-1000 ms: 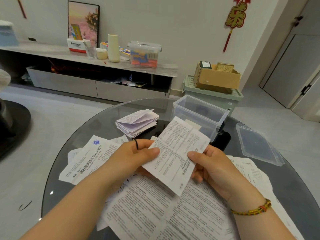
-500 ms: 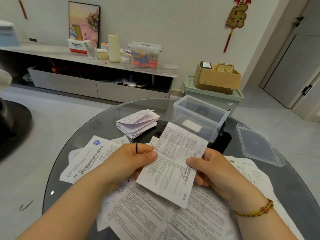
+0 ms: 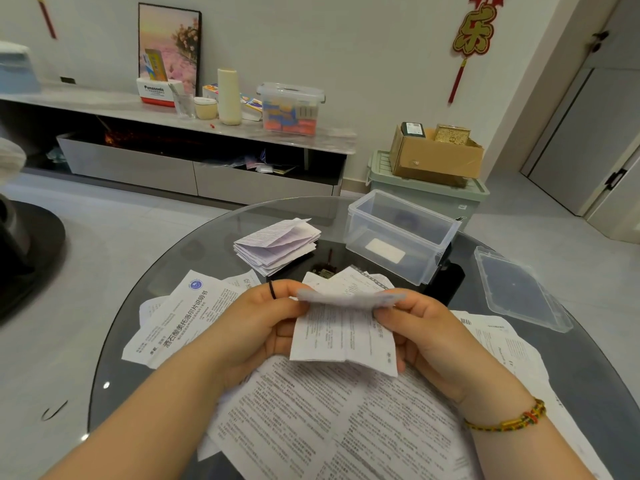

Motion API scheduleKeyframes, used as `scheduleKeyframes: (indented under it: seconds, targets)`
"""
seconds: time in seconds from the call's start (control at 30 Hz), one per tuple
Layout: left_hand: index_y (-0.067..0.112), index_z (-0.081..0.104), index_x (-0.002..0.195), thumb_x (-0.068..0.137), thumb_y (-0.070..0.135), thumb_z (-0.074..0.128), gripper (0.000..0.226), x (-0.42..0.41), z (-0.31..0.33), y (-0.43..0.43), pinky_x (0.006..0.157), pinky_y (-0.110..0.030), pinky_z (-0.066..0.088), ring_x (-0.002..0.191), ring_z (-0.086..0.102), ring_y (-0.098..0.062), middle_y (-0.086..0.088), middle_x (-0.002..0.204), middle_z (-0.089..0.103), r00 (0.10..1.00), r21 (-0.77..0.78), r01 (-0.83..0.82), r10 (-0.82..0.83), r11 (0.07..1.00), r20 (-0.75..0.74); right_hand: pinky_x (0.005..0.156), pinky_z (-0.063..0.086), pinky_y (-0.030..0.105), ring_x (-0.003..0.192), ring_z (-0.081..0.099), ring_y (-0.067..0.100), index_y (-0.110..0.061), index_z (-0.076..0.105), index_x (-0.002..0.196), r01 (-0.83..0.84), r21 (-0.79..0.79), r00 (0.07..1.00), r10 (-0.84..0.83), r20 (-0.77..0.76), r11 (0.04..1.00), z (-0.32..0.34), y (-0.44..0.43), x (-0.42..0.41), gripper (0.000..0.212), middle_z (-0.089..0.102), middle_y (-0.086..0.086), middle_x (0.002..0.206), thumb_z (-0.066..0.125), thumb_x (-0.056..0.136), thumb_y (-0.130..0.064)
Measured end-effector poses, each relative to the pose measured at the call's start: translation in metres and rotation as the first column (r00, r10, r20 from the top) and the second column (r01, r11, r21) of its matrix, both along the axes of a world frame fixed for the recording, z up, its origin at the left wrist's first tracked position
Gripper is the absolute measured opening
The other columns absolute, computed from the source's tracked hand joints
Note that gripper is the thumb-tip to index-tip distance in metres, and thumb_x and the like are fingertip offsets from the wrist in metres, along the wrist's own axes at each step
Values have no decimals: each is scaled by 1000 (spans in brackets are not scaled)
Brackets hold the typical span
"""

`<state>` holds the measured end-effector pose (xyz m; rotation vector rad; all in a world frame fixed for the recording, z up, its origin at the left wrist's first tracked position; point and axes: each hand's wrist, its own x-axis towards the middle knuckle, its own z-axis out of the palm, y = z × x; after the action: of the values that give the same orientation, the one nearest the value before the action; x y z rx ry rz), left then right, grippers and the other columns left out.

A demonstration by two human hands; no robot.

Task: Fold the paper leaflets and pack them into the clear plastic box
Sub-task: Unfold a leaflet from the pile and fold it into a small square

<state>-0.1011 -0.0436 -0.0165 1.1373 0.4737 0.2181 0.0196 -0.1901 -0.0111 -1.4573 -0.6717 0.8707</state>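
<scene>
Round glass bench (image 3: 201,244) fills the lower frame. My left hand (image 3: 256,327) and right hand (image 3: 426,334) each pinch one leaflet (image 3: 343,337) at centre, its top edge turned over. Fold half made, I judge; next press the crease, then reach the clear box (image 3: 381,237), upper right.

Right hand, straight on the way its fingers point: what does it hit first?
Probably the left hand. The right hand points leftward across the leaflet both hands pinch, and the left hand holds the opposite edge in that line. Depth is unclear.
</scene>
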Motion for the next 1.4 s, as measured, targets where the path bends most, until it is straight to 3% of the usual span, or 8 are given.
scheduleKeyframes:
  seconds: [0.17,0.47,0.63,0.8,0.97,1.1,1.23,1.4]
  targets:
    - [14,69,52,86,-5,47,44,-1,2,0,51,-26,55,56,68,-16,-9,67,72,1000,37,-14,14,999,5,51,52,25,62,64,18,-22,74,61,43,1,999,-43,-11,999,1,2,1,39,73,1,73,52,85,1]
    - [8,73,53,87,-11,36,53,-2,3,2,51,-23,56,61,70,-17,-10,69,73,1000,132,-15,18,991,-23,55,54,17,67,69,7,-19,73,57,82,32,997,-82,-12,996,2,1,1,42,73,-2,71,52,84,6]
    - [20,73,58,82,2,60,33,-1,3,-3,53,-16,53,58,68,-8,2,65,73,997,309,-52,65,950,-32,59,54,16,72,70,6,-24,74,60,97,-4,995,-97,39,995,1,1,1,39,74,-5,76,55,84,0]
    - [19,69,68,81,0,62,24,0,-1,0,49,-12,48,53,65,-2,7,61,71,992,369,-78,108,926,-59,64,53,15,80,68,2,-29,73,64,89,-61,985,-79,153,994,0,2,0,38,73,-12,80,57,84,-1]
    - [24,70,62,87,24,55,29,1,-1,1,57,-16,53,57,66,-6,6,64,72,989,410,-85,128,908,-77,59,49,11,68,61,-3,-25,70,74,107,-114,920,-55,389,988,0,5,-6,28,70,-11,77,60,82,0]
    - [16,69,88,77,55,40,50,1,2,4,56,-20,50,64,68,-11,-2,78,74,993,328,-9,48,945,-111,56,50,8,62,64,-5,-24,68,72,199,-95,904,-145,403,975,2,10,-10,18,69,-20,68,61,84,-12]
    - [17,61,100,84,18,59,16,-4,5,8,54,-19,54,66,70,-9,3,77,74,988,283,82,-40,955,-151,44,44,9,43,56,-4,-22,67,76,277,-54,924,-250,288,959,12,14,-10,19,71,-11,71,58,85,-7]
    - [13,61,94,80,-2,62,20,-5,4,14,49,-16,52,55,66,-7,2,72,74,985,264,78,-33,961,-169,41,43,17,42,56,2,-20,64,84,269,-115,945,-240,222,956,25,28,-4,15,73,-3,69,58,86,-6]
